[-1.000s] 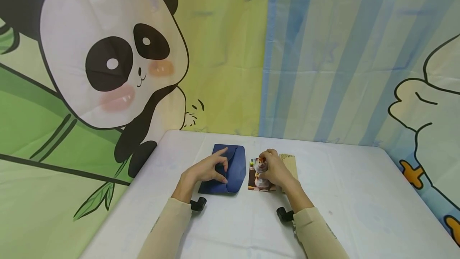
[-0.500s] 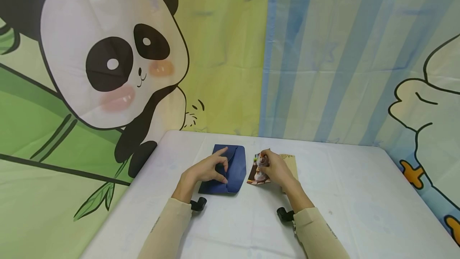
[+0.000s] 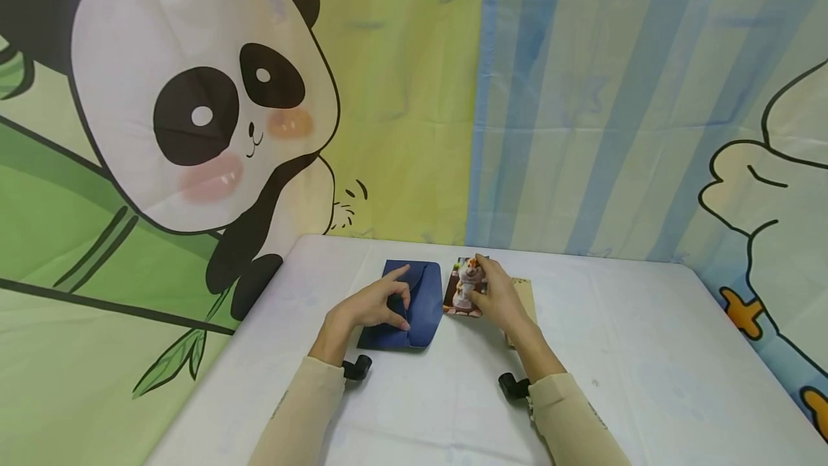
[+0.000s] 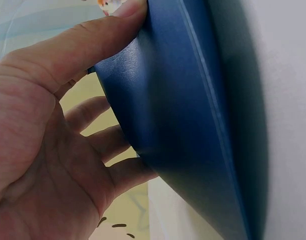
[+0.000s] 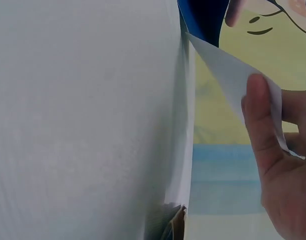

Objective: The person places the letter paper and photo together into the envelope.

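Observation:
A dark blue envelope (image 3: pixel 428 308) lies left of the middle of the white table. My left hand (image 3: pixel 370 305) holds it at its opening. Up close in the left wrist view, the thumb lies along the envelope's edge and the other fingertips reach behind the blue paper (image 4: pixel 158 100). Just right of the envelope, my right hand (image 3: pixel 506 300) pinches a picture card (image 3: pixel 461 293) showing a hamster-like animal, between thumb and fingers. Its white back (image 5: pixel 228 70) slants up from the table in the right wrist view, one corner close to the envelope.
Partly hidden beneath my right wrist is a beige card or paper (image 3: pixel 525 297) with a patterned top edge. Black wrist cameras (image 3: pixel 514 385) sit low over the table (image 3: pixel 414 423). Behind it hangs a printed cloth with a panda (image 3: pixel 213 106).
My right hand has lifted the picture card, tilted it and carried it toward the far edge of the table. My left hand and the envelope have stayed in place.

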